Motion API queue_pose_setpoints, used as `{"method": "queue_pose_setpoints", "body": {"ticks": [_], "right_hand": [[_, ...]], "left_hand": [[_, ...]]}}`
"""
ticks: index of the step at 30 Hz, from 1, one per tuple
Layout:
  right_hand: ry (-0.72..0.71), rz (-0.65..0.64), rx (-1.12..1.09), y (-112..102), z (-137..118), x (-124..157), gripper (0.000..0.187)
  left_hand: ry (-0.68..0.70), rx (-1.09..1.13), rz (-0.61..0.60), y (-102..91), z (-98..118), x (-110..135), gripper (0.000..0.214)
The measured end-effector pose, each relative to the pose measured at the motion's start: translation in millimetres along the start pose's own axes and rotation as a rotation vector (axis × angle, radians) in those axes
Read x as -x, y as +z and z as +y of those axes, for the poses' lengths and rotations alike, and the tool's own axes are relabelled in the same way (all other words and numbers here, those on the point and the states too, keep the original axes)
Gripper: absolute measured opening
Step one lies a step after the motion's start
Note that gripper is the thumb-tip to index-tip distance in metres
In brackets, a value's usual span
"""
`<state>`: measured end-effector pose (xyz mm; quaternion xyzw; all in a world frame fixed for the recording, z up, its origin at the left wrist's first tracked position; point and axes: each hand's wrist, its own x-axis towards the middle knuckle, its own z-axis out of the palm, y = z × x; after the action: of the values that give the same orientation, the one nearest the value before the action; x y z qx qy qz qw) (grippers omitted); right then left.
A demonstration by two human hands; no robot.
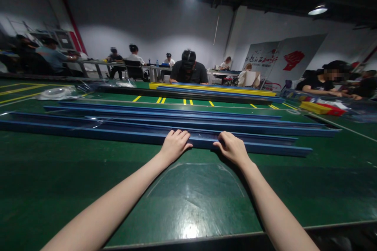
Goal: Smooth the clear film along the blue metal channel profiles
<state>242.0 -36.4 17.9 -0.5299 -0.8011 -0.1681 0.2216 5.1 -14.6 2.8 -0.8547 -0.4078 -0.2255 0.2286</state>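
A long blue channel strip (132, 137) lies lengthwise across the green table, the nearest of several. My left hand (175, 145) grips its near wall around the middle, fingers curled over the rim and thumb in front. Further right, my right hand (232, 147) holds the same wall in a similar way, its fingers bent over the edge. A short stretch of the strip shows between the two hands. Just behind it rests another blue channel strip (294, 130), roughly parallel.
On the green table (191, 192), a yellow strip (212, 89) and a black strip (191, 95) lie farther back. A plastic-wrapped coil (57, 93) is at left; a yellow bin (315, 108) and a red bin (335, 111) stand at right. A person (188, 68) sits opposite.
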Motion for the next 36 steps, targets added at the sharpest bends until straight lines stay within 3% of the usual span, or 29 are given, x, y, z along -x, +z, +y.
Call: {"method": "queue_pose_setpoints", "body": {"ticks": [6,16,36], "right_hand": [[0.024,-0.024,0.0,1.5,2.4,-0.1,0.03],[0.043,-0.176,0.009,1.1,1.6,-1.8,0.032],[0.065,-0.205,-0.004,-0.4,1.7,-1.3,0.039]], "left_hand": [[0.001,0.012,-0.012,1.3,-0.5,0.3,0.032],[-0.009,0.025,-0.022,2.5,-1.5,1.0,0.03],[-0.021,0.027,-0.066,2.1,-1.8,0.1,0.03]]}}
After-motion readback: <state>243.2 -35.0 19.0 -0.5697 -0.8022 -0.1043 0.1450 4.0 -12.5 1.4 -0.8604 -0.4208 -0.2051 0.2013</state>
